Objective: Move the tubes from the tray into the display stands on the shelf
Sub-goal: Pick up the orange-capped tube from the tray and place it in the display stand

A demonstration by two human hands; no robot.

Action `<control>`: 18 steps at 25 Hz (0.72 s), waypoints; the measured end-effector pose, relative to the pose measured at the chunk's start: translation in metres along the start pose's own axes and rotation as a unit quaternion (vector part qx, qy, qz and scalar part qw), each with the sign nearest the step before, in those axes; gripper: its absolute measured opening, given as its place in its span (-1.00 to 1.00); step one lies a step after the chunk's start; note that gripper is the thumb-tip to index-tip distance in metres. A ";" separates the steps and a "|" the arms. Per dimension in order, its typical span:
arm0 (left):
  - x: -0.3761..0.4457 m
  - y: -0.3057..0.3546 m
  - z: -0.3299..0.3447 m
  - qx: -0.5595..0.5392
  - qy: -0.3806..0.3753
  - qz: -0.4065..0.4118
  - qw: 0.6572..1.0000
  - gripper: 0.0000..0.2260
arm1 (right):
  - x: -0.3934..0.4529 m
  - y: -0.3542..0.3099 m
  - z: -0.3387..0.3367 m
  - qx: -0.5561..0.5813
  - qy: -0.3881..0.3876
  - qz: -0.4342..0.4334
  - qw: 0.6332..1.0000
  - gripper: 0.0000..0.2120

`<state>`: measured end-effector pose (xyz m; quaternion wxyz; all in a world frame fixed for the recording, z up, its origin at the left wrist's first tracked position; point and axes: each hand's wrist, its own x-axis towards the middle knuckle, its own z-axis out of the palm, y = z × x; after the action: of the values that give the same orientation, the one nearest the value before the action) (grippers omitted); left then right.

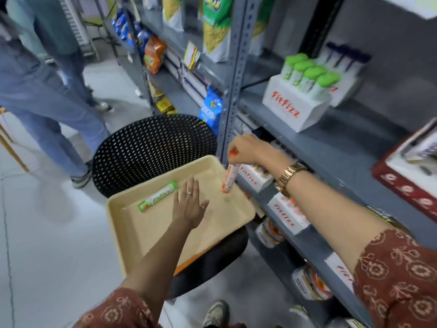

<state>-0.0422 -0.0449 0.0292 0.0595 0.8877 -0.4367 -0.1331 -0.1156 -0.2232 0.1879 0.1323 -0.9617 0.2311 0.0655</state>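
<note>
Roughly: grey metal shelf (pixel 331 147) holds white "fitfizz" stands (pixel 293 107). Beige plastic tray (pixel 146 233) sits on black mesh chair (pixel 151 147). Left hand (pixel 189 202) flat, fingers spread, empty, beside green "fitfizz" tube (pixel 158 197). Right hand (pixel 250 149) pinches orange-capped tube (pixel 229 177) upright at tray's edge.

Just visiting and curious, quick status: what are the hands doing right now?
Right hand holds orange tube by its cap, above tray edge. Left hand open, flat over tray beside green tube. Nothing blocking.
</note>
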 end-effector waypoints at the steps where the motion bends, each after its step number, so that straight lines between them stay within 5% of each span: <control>1: 0.004 0.019 -0.009 0.004 0.013 0.023 1.000 -0.41 | -0.016 0.005 -0.022 0.003 0.013 0.014 1.000 -0.84; 10: 0.019 0.205 -0.062 -0.033 0.095 0.220 0.970 -0.42 | -0.166 0.076 -0.154 0.026 0.216 0.229 0.949 -0.84; 18: 0.002 0.335 -0.049 -0.037 0.021 0.353 0.935 -0.45 | -0.272 0.146 -0.178 0.005 0.270 0.380 0.885 -0.79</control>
<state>-0.2812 -0.2520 0.1506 0.1450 0.6760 -0.7154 -0.1009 -0.4124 -0.2832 0.3758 0.0344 -0.7800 0.6060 -0.1522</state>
